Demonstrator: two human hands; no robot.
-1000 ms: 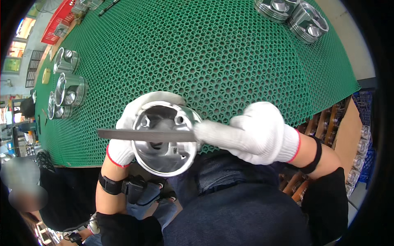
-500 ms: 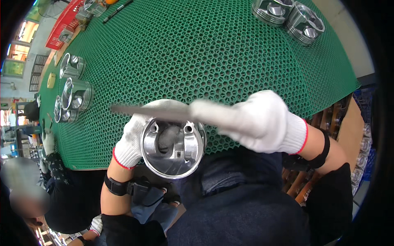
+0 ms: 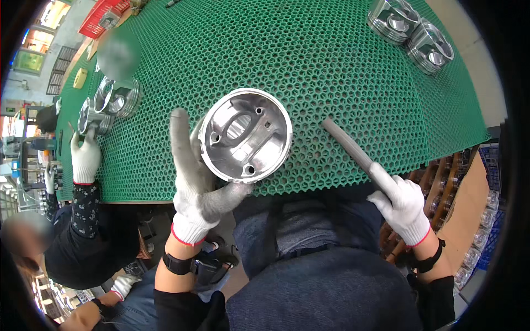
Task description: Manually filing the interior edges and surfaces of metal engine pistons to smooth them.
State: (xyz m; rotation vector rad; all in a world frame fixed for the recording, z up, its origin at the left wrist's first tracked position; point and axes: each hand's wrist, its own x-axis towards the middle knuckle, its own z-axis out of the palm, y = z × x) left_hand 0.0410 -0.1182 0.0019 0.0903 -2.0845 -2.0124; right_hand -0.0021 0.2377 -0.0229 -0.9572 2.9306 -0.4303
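My left hand, in a white glove greyed on the thumb and fingers, supports a shiny metal piston over the mat's near edge. The piston's hollow side faces up, showing its inner bosses and small holes. One finger points away from it; the others are partly hidden behind it. To the right, my right hand, also gloved, is closed around a slim grey file. Its forefinger lies along the file, whose tip points up and left, apart from the piston.
Green honeycomb matting covers the table. Two pistons stand at the far right, others at the left, where a co-worker's gloved hand touches one. A red basket sits far left. Racks of pistons stand low at right.
The file has swung away from the piston to the right with my right hand. My left hand has turned the piston and shifted it up and slightly right. The co-worker's hand has reached the left pistons.
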